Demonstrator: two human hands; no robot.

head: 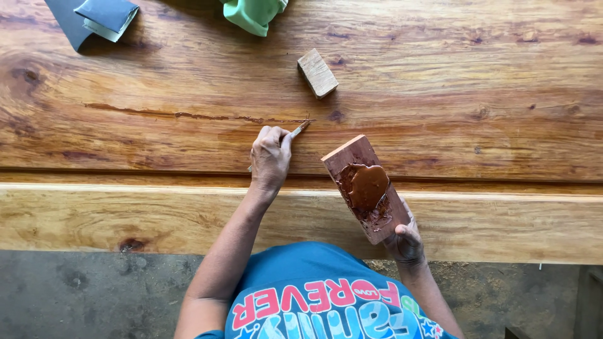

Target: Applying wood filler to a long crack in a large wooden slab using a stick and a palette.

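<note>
Left hand [271,158] pinching thin stick [297,130] at crack [188,115] in wooden surface [440,75], right hand [405,242] clamped on block [367,188] bearing soft, sticky-looking filler [369,186]; best gripped by bare lower end.

Two wood blocks [317,73] [367,188], one putty knife [296,132], one slab [440,75]

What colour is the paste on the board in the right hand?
Reddish-brown, glossy paste on a pinkish wooden board held by the right hand; head view.
</note>
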